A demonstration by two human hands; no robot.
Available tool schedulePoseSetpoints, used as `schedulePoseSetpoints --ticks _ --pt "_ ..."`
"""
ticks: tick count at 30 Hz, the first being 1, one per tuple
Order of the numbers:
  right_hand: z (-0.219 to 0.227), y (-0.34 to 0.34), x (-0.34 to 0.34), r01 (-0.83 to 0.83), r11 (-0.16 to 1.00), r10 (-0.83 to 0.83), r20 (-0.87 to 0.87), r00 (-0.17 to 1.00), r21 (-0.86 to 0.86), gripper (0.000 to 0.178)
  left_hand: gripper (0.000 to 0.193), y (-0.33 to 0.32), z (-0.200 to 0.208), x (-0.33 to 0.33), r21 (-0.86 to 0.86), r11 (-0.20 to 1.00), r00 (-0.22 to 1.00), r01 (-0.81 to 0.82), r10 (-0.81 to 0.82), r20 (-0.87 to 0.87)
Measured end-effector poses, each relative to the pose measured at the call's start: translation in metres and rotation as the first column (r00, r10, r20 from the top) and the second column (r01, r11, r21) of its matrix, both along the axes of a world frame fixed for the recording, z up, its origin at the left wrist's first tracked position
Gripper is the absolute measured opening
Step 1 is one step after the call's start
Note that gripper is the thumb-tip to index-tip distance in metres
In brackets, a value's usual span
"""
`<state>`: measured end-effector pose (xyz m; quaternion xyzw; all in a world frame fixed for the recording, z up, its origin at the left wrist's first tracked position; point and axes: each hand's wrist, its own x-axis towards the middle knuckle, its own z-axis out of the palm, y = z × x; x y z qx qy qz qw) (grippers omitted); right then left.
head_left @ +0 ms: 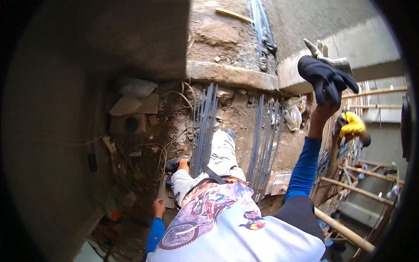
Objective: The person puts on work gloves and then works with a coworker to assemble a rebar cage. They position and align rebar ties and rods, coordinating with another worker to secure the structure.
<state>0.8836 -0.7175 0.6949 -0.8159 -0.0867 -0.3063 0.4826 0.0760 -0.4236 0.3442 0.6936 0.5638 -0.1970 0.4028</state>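
Observation:
My right arm, in a blue sleeve, is raised at the upper right. My right hand (326, 103) is closed around a pair of work gloves. A black glove (315, 72) drapes over it, its limp fingers hanging toward my bare wrist and hiding most of my own fingers. Pale fingers of a white glove (324, 53) stick out above the black one. Down by my left hip, my bare left hand (159, 208) hangs with its fingers curled in and nothing visible in them. Beside it is a flat board edge (164, 192).
Bundles of steel rods (205, 122) lie beside my legs, with more rods (262, 144) to the right. A concrete ledge (231, 74) crosses ahead; a dark wall (48, 131) rises at left. Bamboo poles (345, 229) and a person in yellow (352, 124) are at right, lower down.

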Motion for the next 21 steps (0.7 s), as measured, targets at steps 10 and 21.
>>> schedulePoseSetpoints --ticks 10,21 --pt "-0.285 -0.155 -0.12 -0.742 0.617 -0.189 -0.965 0.184 -0.262 0.038 0.026 0.022 0.055 0.306 0.18 0.934 0.942 0.307 -0.326 0.082" --pt "-0.025 -0.485 -0.005 0.683 0.73 -0.67 -0.173 0.722 0.021 0.029 0.018 -0.026 0.148 0.701 0.245 0.823 0.694 0.513 -0.565 0.446"
